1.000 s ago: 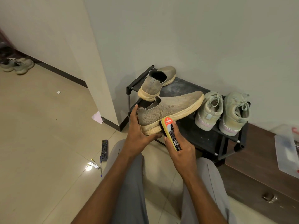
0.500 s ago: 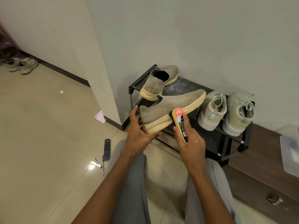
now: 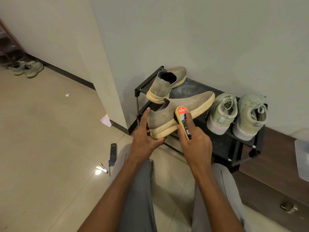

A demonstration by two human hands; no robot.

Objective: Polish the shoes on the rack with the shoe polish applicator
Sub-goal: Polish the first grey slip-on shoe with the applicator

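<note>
Two hands work one slip-on shoe (image 3: 175,113) just above the rack's (image 3: 220,148) front edge.
Your left hand (image 3: 143,139) cups the heel; your right hand (image 3: 195,141) pinches the applicator (image 3: 183,121) against the soft knit side. The shoe looks light and floppy, so hold it by the firmer rubbery sole. Three more shoes wait.

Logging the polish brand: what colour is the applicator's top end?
Orange-red with white lettering, on the applicator; head view.

"KIWI" on shoe polish applicator (image 3: 183,122)
</note>
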